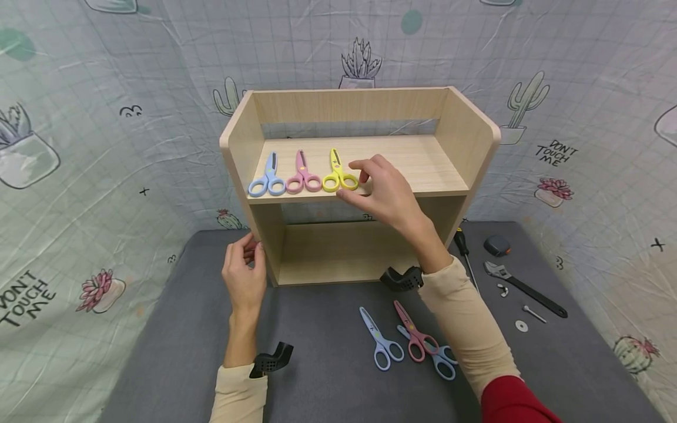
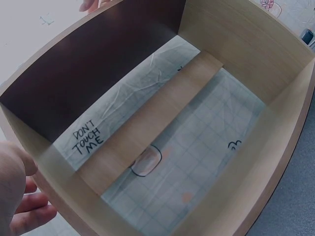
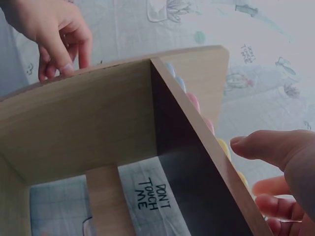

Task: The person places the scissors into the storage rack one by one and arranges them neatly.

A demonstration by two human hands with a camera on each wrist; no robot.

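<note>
A light wooden two-tier shelf (image 1: 346,254) stands in the middle. On its upper board, blue scissors (image 1: 270,179), pink scissors (image 1: 302,176) and yellow scissors (image 1: 335,170) lie in a row, tips toward the back. My right hand (image 1: 386,191) is at the yellow pair's right handle loop, its thumb and index finger apart. In the right wrist view, a gap shows between the thumb and the fingers, beside the yellow loops (image 3: 224,147). My left hand (image 1: 244,270) rests against the outer left side panel, fingers loosely bent; its thumb (image 2: 22,160) lies at the panel's edge.
On the grey table in front lie light blue scissors (image 1: 382,341), red scissors (image 1: 415,333) and another blue pair (image 1: 444,364) under the red one. To the right are a screwdriver (image 1: 462,244), tape measure (image 1: 497,245), adjustable wrench (image 1: 529,289), bolt (image 1: 534,314) and washer (image 1: 521,326).
</note>
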